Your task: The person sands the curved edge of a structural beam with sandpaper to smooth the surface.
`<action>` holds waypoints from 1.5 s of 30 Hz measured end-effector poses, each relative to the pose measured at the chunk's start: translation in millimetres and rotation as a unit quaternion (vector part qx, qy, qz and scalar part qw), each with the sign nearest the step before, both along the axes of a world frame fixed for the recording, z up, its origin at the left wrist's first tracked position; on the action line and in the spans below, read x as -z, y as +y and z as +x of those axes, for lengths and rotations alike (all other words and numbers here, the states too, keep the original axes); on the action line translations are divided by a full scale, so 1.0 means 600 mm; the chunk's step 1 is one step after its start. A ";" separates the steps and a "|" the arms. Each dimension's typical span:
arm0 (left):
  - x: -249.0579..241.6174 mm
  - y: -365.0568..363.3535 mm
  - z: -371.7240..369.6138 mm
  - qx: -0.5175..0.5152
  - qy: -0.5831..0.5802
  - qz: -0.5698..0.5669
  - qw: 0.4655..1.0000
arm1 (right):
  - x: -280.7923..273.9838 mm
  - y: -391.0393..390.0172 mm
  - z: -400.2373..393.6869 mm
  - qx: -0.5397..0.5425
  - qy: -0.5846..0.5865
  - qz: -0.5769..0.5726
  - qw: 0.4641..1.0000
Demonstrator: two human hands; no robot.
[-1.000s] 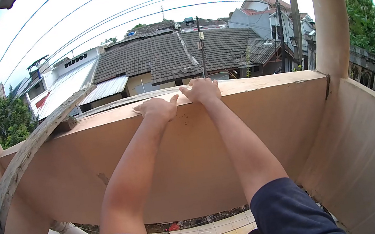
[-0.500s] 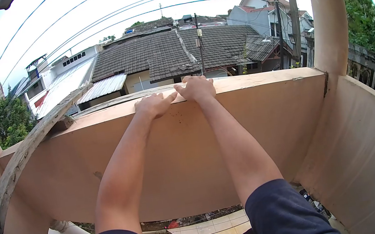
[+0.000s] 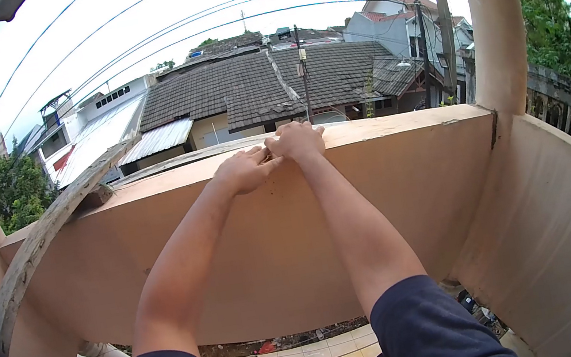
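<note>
A peach-coloured balcony wall [image 3: 346, 191], scuffed and speckled along its flat top (a weathered plank [image 3: 49, 228] leans at its left), bears the left hand [image 3: 246, 169] and right hand [image 3: 297, 140], side by side, touching, palms down, arms outstretched.

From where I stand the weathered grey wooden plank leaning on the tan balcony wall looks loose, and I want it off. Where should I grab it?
Probably at the upper end of the weathered grey wooden plank, where it rests on the ledge of the tan balcony wall. Reach from the right, near the left hand: that end lies exposed within reach, while the lower end runs off left.
</note>
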State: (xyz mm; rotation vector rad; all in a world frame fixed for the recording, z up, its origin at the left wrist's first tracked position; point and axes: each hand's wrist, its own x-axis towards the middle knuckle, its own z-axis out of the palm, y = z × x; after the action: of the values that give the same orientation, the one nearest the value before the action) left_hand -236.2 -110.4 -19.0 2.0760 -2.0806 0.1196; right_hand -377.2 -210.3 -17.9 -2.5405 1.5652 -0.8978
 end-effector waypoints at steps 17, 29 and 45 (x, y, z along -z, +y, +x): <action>0.023 -0.066 0.071 -0.099 -0.040 0.042 0.993 | -0.017 -0.019 0.009 -0.023 0.105 0.147 0.983; -0.010 0.013 -0.007 -0.141 -0.025 0.016 0.990 | -0.017 -0.014 0.009 -0.021 0.103 0.123 0.987; -0.006 0.019 0.032 -0.027 0.037 -0.017 0.999 | -0.017 -0.022 0.010 -0.032 0.085 0.129 0.988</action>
State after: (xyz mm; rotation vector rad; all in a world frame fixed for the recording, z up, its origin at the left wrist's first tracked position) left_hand -216.8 -99.0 -15.6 2.0858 -1.9668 0.0853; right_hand -371.0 -223.7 -7.7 -2.5177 1.5165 -0.4489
